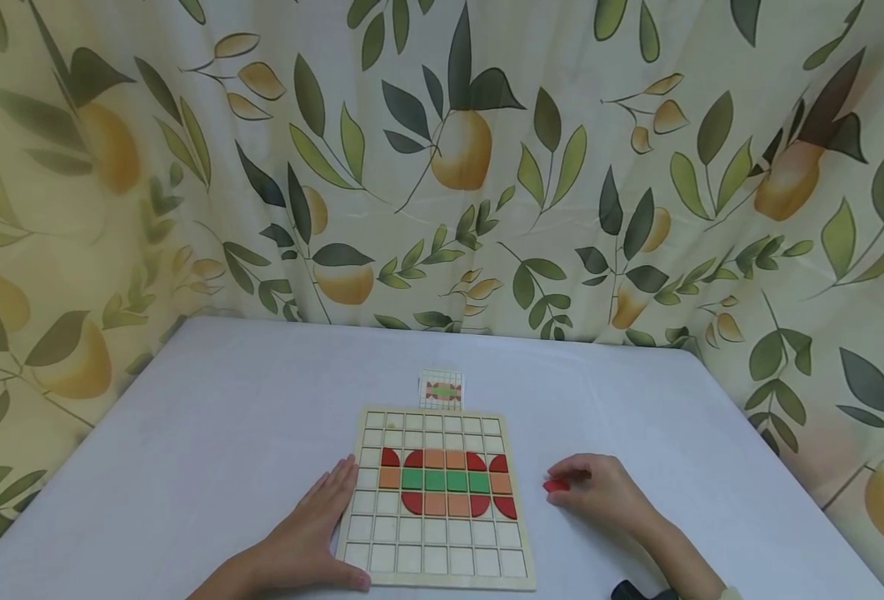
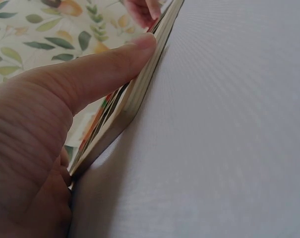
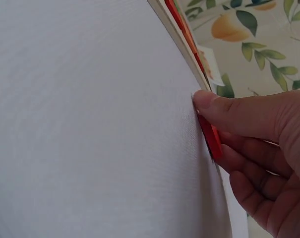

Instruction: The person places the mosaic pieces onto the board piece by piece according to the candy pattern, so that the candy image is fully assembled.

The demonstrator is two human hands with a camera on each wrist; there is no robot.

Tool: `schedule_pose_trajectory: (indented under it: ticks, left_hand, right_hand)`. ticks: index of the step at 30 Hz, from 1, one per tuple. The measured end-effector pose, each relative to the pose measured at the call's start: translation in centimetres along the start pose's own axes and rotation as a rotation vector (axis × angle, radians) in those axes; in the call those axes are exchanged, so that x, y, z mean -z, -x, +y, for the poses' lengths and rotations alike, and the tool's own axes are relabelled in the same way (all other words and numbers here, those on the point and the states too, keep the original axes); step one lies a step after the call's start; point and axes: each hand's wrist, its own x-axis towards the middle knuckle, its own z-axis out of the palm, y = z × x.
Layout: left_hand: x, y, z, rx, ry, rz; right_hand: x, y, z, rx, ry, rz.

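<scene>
A square wooden grid board lies on the white-covered table. Red curved tiles, orange tiles and a row of green tiles sit in its middle rows. Along the board's left side rests my left hand, fingers extended against the edge and thumb at the near left corner. In the left wrist view, the thumb lies on the board's rim. To the right of the board, my right hand pinches a small red tile between thumb and fingers, close to the tablecloth.
A small pattern card with a printed red, orange and green design lies just beyond the board's far edge. Near the right forearm is a black object, cut off by the frame. A leaf-and-fruit patterned curtain hangs behind the table.
</scene>
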Motion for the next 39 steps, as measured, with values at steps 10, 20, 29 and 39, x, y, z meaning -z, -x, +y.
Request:
schedule_pose_trajectory:
  ticks: [10,20,29,39]
  left_hand:
    - [0.1,0.1,0.2,0.005,0.009,-0.002]
    - [0.1,0.1,0.1,-0.003,-0.001,0.002]
    - [0.0,0.1,-0.1,-0.017,-0.001,0.010]
    - [0.0,0.1,0.0,0.001,-0.003,0.008]
  right_hand:
    - [0.2,0.3,0.5,0.054,0.007,0.022]
    - [0.9,0.4,0.6,-0.048,-0.080,-0.074]
    - [1.1,0.2,0.6,-0.042,-0.107,-0.121]
    - [0.9,0.6,0.3,-0.086,-0.068,-0.038]
